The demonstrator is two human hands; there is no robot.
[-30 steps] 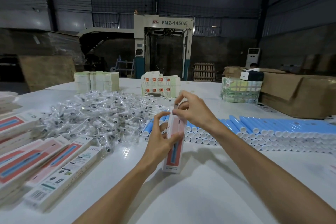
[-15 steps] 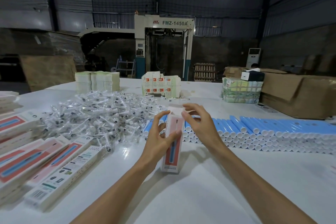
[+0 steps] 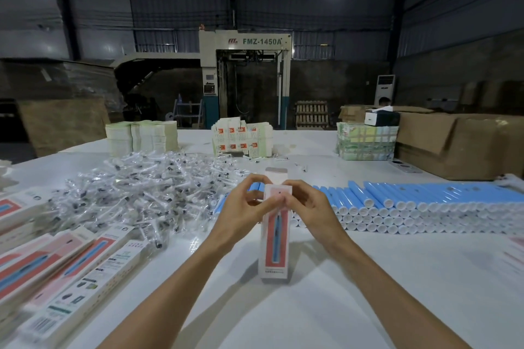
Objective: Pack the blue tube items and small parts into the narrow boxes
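Our left hand (image 3: pixel 241 208) and right hand (image 3: pixel 310 207) pinch the narrow box (image 3: pixel 273 244) top; curled fingers hide its opening.

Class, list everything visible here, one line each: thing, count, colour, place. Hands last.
narrow box: one, white and red, upright at table centre.
blue tubes: many, blue with white caps, stacked along the right.
small parts: one heap, clear bags, left of centre.
lying boxes: several, white and red, near left edge.
card stacks: several, pale green, far left.
flat cartons: one pile, white with red marks, far centre.
wrapped bundle: one, greenish, far right.
cardboard carton: one, brown, far right.
machine: one, cream, behind the table.
table: one, white.
left hand: one, pinching the narrow box's top.
right hand: one, pinching the same top.
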